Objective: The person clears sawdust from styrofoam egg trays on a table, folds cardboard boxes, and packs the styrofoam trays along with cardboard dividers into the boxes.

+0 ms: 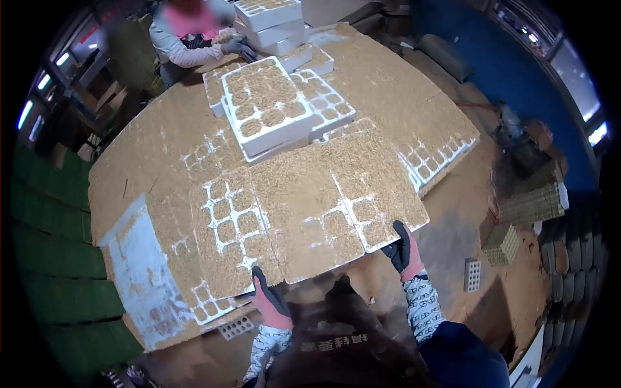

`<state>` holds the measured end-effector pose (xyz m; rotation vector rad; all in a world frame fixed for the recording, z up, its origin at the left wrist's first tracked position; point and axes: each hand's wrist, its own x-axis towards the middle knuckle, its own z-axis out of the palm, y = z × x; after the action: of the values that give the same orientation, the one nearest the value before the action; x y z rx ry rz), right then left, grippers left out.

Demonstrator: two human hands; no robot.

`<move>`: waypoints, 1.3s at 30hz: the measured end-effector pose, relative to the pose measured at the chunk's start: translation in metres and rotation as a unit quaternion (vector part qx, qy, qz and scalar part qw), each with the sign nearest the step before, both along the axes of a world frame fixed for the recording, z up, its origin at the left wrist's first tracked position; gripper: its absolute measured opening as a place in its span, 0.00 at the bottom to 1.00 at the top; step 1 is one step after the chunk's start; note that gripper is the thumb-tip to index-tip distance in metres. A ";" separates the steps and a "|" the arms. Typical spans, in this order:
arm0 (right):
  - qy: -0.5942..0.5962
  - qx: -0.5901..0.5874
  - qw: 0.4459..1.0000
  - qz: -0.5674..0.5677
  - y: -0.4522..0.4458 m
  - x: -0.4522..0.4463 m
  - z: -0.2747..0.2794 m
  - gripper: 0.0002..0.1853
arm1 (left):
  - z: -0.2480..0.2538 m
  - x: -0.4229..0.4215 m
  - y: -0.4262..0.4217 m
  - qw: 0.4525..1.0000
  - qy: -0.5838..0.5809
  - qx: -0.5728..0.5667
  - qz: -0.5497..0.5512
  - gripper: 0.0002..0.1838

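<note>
Both my hands wear dark gloves with pink cuffs. At the near table edge, my left hand (269, 299) grips the front rim of a white foam tray (223, 231), thumb on top and fingers hidden below. Round cells show through the loose tan material covering it. Farther right, my right hand (403, 251) holds the near right corner of another foam tray (381, 187), thumb over its rim and most fingers underneath. Between these lies a middle foam tray (297, 213), nearly buried in the same material. The three trays sit side by side, edges touching.
Tan material covers the table (142, 161), with a bare pale patch (143, 265) at left. Stacked foam trays (268, 103) stand ahead; a co-worker's gloved hand (239, 48) is beside them. Another tray (436, 161) lies right. A perforated brick (473, 275) is on the floor.
</note>
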<state>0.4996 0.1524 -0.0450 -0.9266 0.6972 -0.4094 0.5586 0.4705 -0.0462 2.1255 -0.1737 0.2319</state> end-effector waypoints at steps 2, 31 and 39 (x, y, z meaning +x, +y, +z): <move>0.034 0.046 0.997 0.051 -0.033 0.017 0.045 0.19 | 0.004 0.006 -0.019 0.735 0.255 -0.610 0.154 0.29; 0.163 -0.450 0.859 0.182 -0.691 0.137 0.002 0.23 | -0.067 -0.085 -0.186 0.798 0.138 -0.331 0.484 0.33; 0.244 -0.370 0.807 0.391 -0.873 0.106 -0.101 0.23 | -0.136 -0.122 -0.663 0.851 0.275 -0.323 0.309 0.27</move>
<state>0.6056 -0.7205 -0.1455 -2.0071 0.5376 0.3630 0.4362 -0.1926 -0.1819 1.4262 0.8326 0.0273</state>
